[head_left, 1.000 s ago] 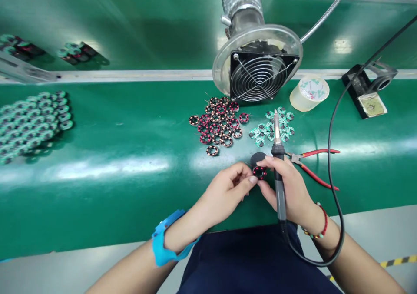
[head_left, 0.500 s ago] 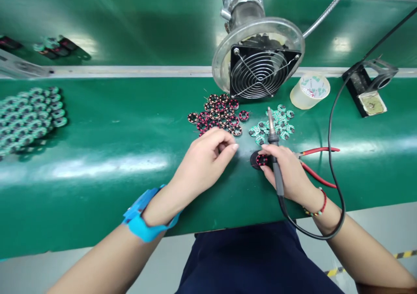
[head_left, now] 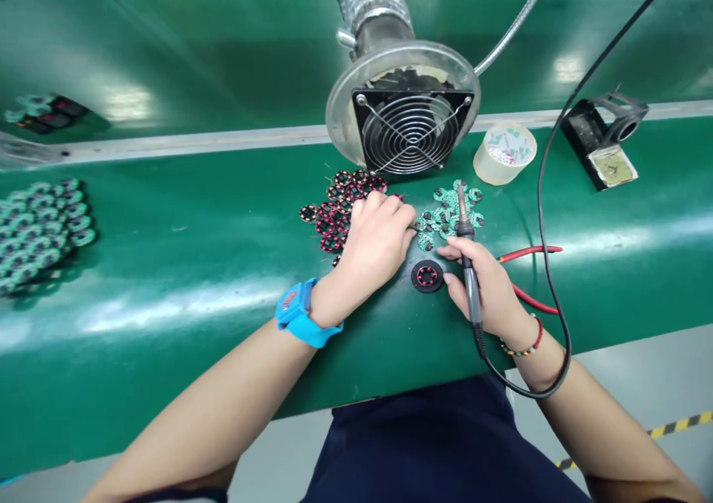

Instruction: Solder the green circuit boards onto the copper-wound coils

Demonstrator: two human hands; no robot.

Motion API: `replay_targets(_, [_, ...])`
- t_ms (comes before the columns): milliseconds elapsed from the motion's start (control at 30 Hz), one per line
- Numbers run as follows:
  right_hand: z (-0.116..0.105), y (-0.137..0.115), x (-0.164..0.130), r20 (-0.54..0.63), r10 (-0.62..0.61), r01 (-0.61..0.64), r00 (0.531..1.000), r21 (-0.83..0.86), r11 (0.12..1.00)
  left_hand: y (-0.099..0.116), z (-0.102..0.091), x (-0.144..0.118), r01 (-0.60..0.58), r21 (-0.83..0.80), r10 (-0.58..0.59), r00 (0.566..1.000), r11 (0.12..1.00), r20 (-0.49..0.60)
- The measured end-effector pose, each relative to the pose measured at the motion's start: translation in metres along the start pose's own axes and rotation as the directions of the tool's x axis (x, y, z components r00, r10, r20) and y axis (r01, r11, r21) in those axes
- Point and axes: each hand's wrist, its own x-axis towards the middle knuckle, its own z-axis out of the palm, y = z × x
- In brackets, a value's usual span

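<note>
My right hand (head_left: 483, 286) grips a soldering iron (head_left: 464, 229), its tip pointing away over a heap of small green circuit boards (head_left: 445, 212). A red wound coil ring (head_left: 427, 275) sits on a black round pad just left of that hand, free of both hands. My left hand (head_left: 377, 237) lies palm down at the right edge of a pile of red and copper coil rings (head_left: 334, 207), fingertips near the green boards. Whether those fingers pinch anything is hidden. A blue wrist strap (head_left: 298, 311) circles my left wrist.
A fume extractor fan (head_left: 409, 128) stands behind the piles. A roll of clear tape (head_left: 504, 153) and a soldering iron stand (head_left: 604, 143) are at the right. Red-handled cutters (head_left: 529, 274) lie behind my right hand. Several green-topped parts (head_left: 38, 224) cover the belt at far left.
My left hand let go of the coil ring and reached forward onto the pile of coils. The ring now rests on the black pad, and my right hand's fingers have come off it.
</note>
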Motion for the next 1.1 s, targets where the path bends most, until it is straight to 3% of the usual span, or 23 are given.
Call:
replay_targets(100, [0.0,-0.003,-0.001,-0.035,-0.014,0.015,0.999,0.017,1.0,-0.001,-0.01,-0.01,0.062,-0.232,-0.068,0.998,0.971,-0.018])
replay_targets(167, [0.001,-0.008,-0.001,-0.078,0.006,-0.001,0.997,0.06,0.998,0.002,-0.016,-0.018,0.126,-0.514,-0.146,0.989,0.848,0.0])
replay_targets(267, [0.004,-0.024,0.001,-0.143,0.033,-0.016,0.989,0.114,0.993,0.01,-0.023,-0.031,0.241,-0.876,-0.255,0.957,0.419,0.141])
replay_targets(333, [0.006,-0.036,0.004,-0.18,0.012,0.007,0.984,0.1,0.995,0.018,-0.025,-0.037,0.308,-0.942,-0.265,0.927,0.132,0.265])
replay_targets(400, [0.009,-0.047,0.01,-0.219,-0.027,0.033,0.975,0.025,0.999,0.025,-0.025,-0.042,0.352,-0.935,-0.244,0.904,-0.04,0.351])
replay_targets(467, [0.011,-0.054,0.014,-0.233,-0.065,0.048,0.97,-0.077,0.996,0.031,-0.024,-0.045,0.366,-0.925,-0.241,0.893,-0.104,0.381])
replay_targets(600, [0.013,-0.057,0.018,-0.196,-0.108,0.067,0.975,-0.206,0.976,0.035,-0.022,-0.048,0.355,-0.932,-0.278,0.89,-0.074,0.361])
replay_targets(767, [0.008,-0.051,0.014,-0.118,-0.111,0.085,0.987,-0.208,0.975,0.03,-0.024,-0.049,0.364,-0.925,-0.204,0.919,0.106,0.338])
replay_targets(833, [0.003,-0.048,0.013,-0.099,-0.098,0.079,0.99,-0.179,0.981,0.026,-0.025,-0.05,0.34,-0.912,-0.191,0.935,0.229,0.3])
replay_targets(900, [-0.003,-0.043,0.013,-0.104,-0.055,0.04,0.993,-0.138,0.99,0.021,-0.023,-0.052,0.262,-0.862,-0.174,0.963,0.434,0.205])
replay_targets(1000, [-0.012,-0.034,0.011,-0.141,0.05,-0.057,0.989,-0.046,0.997,0.013,-0.016,-0.055,0.05,-0.682,0.014,0.996,0.73,0.087])
replay_targets(1100, [-0.019,-0.026,0.005,-0.126,0.12,-0.118,0.985,0.023,0.993,0.01,-0.003,-0.056,-0.078,-0.554,0.182,0.974,0.829,0.134])
